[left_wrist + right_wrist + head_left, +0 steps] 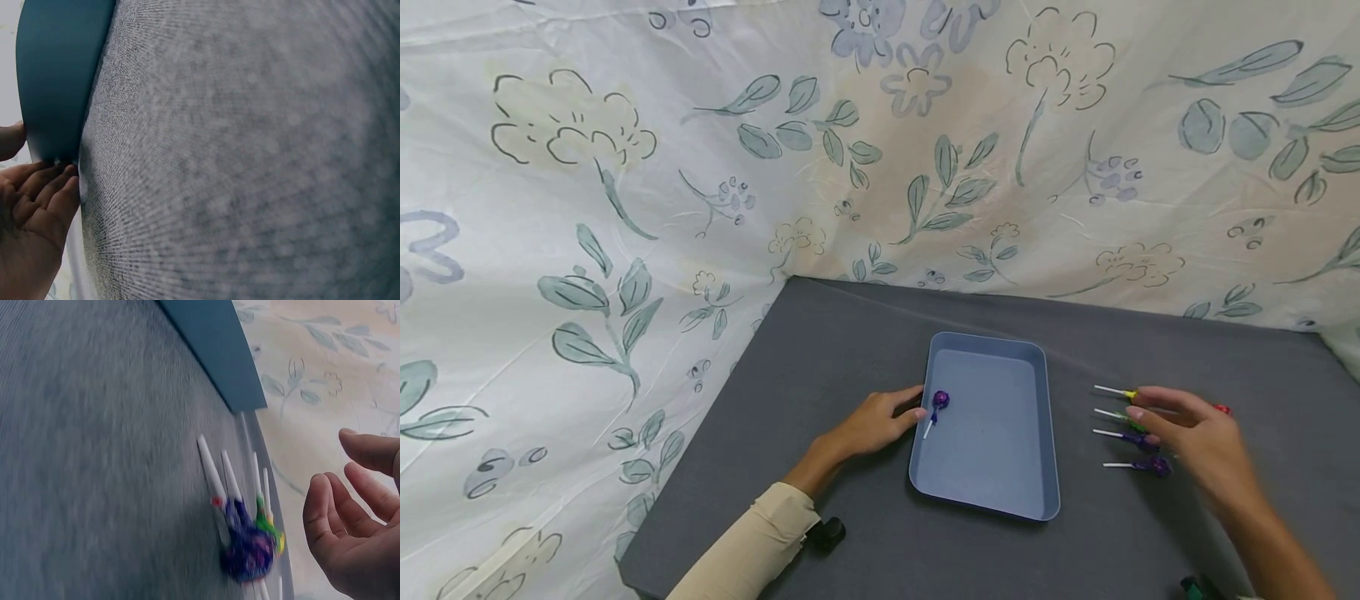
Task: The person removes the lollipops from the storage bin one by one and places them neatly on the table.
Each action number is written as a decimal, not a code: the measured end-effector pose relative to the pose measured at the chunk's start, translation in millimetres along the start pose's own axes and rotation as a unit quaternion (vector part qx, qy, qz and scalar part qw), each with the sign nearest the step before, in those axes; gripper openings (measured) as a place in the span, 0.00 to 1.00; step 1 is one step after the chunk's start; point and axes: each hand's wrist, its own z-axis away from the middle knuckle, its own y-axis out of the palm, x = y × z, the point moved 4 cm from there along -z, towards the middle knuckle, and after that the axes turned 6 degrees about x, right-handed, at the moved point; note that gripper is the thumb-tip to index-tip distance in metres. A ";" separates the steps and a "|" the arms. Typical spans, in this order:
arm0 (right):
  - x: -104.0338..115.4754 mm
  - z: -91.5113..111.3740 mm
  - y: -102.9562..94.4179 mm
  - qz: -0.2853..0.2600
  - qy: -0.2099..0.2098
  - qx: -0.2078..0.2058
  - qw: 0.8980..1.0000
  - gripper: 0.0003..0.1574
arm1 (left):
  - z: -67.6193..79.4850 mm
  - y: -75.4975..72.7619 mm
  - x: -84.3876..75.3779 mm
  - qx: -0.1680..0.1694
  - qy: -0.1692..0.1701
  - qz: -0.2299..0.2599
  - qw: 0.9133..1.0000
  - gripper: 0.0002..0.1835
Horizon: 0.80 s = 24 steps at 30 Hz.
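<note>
My left hand (874,422) touches the left side of a blue tray (992,492), its thumb tip at the rim and its fingers against the outer wall (62,75). Inside the tray, near that side, lies a purple lollipop (941,400). On the right, my right hand (1198,433) hovers over a row of lollipops, thumb and fingers apart with nothing between them. The row includes a yellow lollipop (1127,394), a green one (1112,415) partly covered by the hand, and two purple lollipops (1131,436) (1157,466). Something red (1223,409) shows past the knuckles.
A dark grey tabletop (850,333) carries the tray and the lollipops. Floral cloth (880,125) hangs behind and along the left. A small black object (826,534) is beside the left sleeve (752,533), and a dark green one (1192,587) shows at the bottom right.
</note>
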 end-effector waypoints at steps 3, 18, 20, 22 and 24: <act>4.5 -2.4 8.1 -0.024 -0.007 0.017 1.000 0.26 | -0.1 0.2 0.4 0.000 -0.003 0.000 1.000 0.32; 32.4 -11.5 52.2 -0.024 -0.030 0.044 0.998 0.34 | -0.7 0.4 2.5 0.000 0.001 -0.003 1.000 0.32; 36.4 -12.4 57.0 -0.027 -0.035 0.047 0.998 0.34 | -0.6 0.6 3.0 0.001 0.000 -0.003 1.000 0.32; 41.0 -13.2 61.7 -0.025 -0.040 0.046 0.998 0.34 | -0.3 0.8 3.6 0.001 -0.001 -0.004 1.000 0.32; 45.7 -14.3 66.5 -0.024 -0.044 0.044 0.998 0.34 | -0.1 0.9 4.0 0.001 -0.002 -0.006 1.000 0.32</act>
